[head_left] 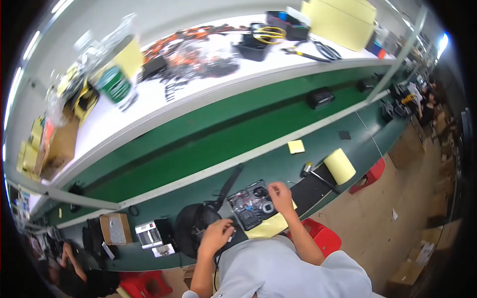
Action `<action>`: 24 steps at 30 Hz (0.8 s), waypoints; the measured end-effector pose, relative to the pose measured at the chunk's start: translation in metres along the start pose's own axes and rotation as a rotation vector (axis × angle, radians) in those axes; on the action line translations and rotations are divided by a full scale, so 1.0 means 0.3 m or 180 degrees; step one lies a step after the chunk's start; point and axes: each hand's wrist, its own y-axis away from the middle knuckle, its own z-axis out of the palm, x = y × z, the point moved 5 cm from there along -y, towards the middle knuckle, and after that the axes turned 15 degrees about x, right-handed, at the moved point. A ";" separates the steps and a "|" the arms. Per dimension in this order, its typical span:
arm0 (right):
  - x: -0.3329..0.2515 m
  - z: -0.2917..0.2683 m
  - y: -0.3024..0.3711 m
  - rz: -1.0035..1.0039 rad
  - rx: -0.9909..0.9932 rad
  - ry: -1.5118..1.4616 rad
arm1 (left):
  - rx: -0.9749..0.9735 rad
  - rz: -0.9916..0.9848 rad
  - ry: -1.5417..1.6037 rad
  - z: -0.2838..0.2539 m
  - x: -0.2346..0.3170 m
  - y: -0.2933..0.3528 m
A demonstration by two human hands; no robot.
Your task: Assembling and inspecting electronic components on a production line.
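A clear plastic tray (242, 202) with several dark parts in it lies on the bench in front of me. My right hand (281, 195) is at its right edge, fingers bent and closed; what they hold, if anything, is hidden. My left hand (217, 235) is low at the tray's left, over the edge of a round black case (191, 223). Its fingers are curled together near a small pale piece, too small to name. A black strap (231, 182) runs up from the case. Yellow paper (268, 226) lies partly under the tray.
Right of the tray are a black mat (309, 199), a screwdriver-like tool (318, 175) and a yellow roll (340, 166). A white-and-black device (149, 234) and a cardboard box (116, 229) stand left. A cluttered white shelf (198, 92) overhangs the bench. Red stools (324, 236) stand below.
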 end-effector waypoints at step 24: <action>0.390 -0.007 0.160 0.0760 -0.1083 0.1554 | 0.1372 0.0158 -0.1073 0.255 -0.150 -0.303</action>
